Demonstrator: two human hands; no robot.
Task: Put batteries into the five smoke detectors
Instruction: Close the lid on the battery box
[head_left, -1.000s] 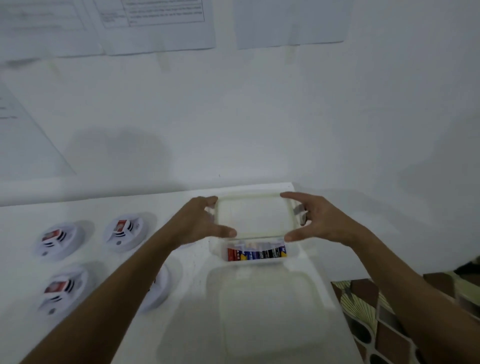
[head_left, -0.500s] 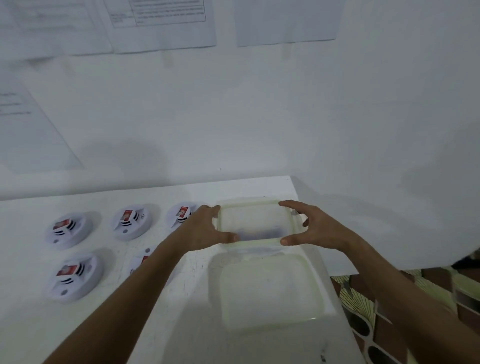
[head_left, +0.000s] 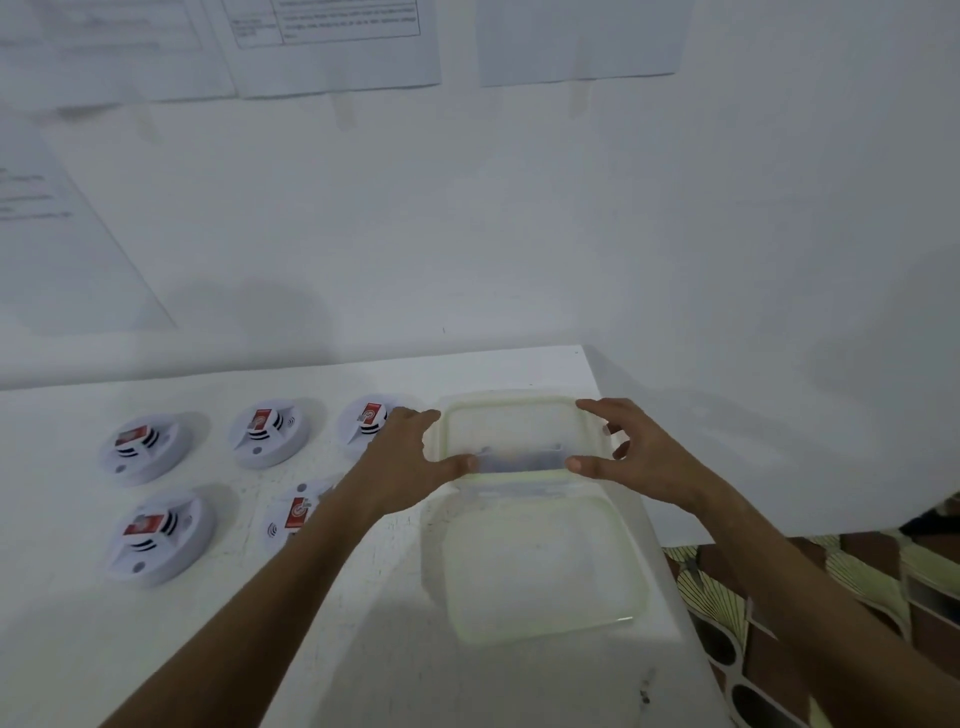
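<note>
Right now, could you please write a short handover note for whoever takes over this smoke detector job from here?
Left hand and right hand each grip a side of the lid on the small plastic container, thumbs on its near edge. Dark shapes show through the lid, too blurred to name.
A second clear container sits just in front of it, near the table's right edge.
Five smoke detectors lie to the left, three in the far row, two in the near row, one partly behind the left forearm.
Done: cannot tell whether any detector holds a battery.
Left: check each detector for a battery.
</note>
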